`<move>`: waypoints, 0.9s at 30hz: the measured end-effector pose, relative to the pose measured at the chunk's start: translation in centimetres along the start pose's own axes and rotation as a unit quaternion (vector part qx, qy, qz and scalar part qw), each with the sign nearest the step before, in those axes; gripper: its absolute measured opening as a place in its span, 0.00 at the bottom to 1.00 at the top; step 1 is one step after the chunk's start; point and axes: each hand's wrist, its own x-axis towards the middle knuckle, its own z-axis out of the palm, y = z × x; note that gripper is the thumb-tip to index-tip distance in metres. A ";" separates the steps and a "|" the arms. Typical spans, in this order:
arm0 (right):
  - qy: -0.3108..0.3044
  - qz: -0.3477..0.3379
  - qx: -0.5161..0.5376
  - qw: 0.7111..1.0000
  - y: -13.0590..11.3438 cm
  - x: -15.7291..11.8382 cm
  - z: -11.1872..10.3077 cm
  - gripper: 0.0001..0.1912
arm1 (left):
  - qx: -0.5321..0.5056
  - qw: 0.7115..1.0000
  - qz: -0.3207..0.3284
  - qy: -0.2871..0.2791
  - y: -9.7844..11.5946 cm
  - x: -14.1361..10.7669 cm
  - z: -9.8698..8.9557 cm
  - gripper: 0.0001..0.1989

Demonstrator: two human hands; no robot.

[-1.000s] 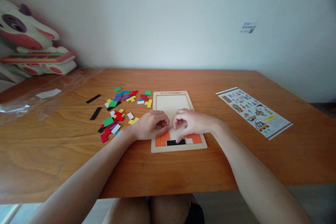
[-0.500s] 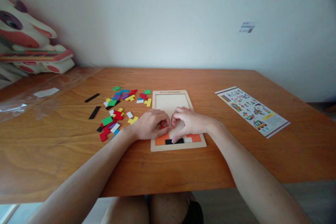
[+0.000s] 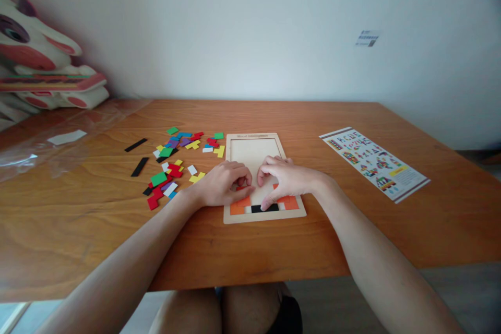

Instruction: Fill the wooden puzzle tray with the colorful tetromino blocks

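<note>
A wooden puzzle tray (image 3: 252, 136) lies on the table, with orange, red, white and black pieces in its near end. My left hand (image 3: 227, 183) rests over the tray's left edge, fingers curled; whatever is between its fingertips is hidden, and a red piece (image 3: 240, 188) shows beside them. My right hand (image 3: 285, 180) is over the tray's right side, its thumb touching a black piece (image 3: 270, 208) at the near edge. Its thumb and index finger are apart. An orange piece (image 3: 290, 203) lies under this hand, near the tray's right corner.
Loose colored pieces (image 3: 158, 179) are scattered left of the tray, with two black bars (image 3: 140, 167) farther left. A printed sheet (image 3: 376, 164) lies at the right. Clear plastic wrap (image 3: 70, 154) and a cow-shaped toy keyboard (image 3: 50, 83) are at the far left.
The black piece at the tray's near edge has slid slightly right, along with my right thumb. My left hand has barely moved. The whole view has shifted a little.
</note>
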 end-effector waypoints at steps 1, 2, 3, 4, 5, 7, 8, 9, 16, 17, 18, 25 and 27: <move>-0.002 0.002 0.001 1.000 0.0 0.0 0.0 0.26 | 0.000 1.000 0.001 0.001 0.0 0.0 0.0 0.07; -0.003 0.004 0.002 1.000 -0.1 -0.1 -0.1 0.26 | 0.001 1.000 0.001 0.002 0.0 0.0 0.0 0.07; -0.004 0.007 0.003 1.000 -0.1 -0.1 -0.1 0.26 | 0.002 1.000 0.001 0.002 0.0 0.0 0.0 0.07; -0.005 0.009 0.005 1.000 -0.1 -0.2 -0.2 0.26 | 0.003 1.000 0.001 0.002 0.0 0.0 0.0 0.07; -0.005 0.011 0.006 1.000 -0.1 -0.2 -0.2 0.26 | 0.004 1.000 0.000 0.001 0.1 0.0 -0.1 0.07; -0.004 0.012 0.007 1.000 0.0 -0.2 -0.2 0.26 | 0.006 1.000 -0.001 -0.001 0.2 0.0 -0.2 0.08; -0.003 0.011 0.007 1.000 0.0 -0.2 -0.1 0.26 | 0.007 1.000 -0.001 -0.002 0.2 0.1 -0.2 0.08; -0.003 0.009 0.007 1.000 0.0 -0.2 -0.1 0.26 | 0.008 1.000 0.000 -0.002 0.3 0.1 -0.2 0.08; -0.008 0.001 0.003 1.000 0.1 -0.2 -0.2 0.26 | 0.005 1.000 0.006 0.004 0.1 0.0 -0.1 0.07; -0.009 0.000 0.002 1.000 0.1 -0.2 -0.2 0.26 | 0.006 1.000 0.007 0.005 0.1 0.0 0.0 0.07; -0.009 0.000 0.001 1.000 0.1 -0.2 -0.3 0.26 | 0.007 1.000 0.007 0.006 0.0 0.0 0.0 0.07; 0.004 0.005 -0.012 1.000 -0.4 0.0 0.1 0.26 | 0.008 1.000 -0.001 -0.003 0.0 0.0 -0.1 0.06; 0.014 0.008 -0.018 1.000 -0.6 0.1 0.2 0.26 | 0.011 1.000 -0.003 -0.002 0.1 0.0 -0.1 0.06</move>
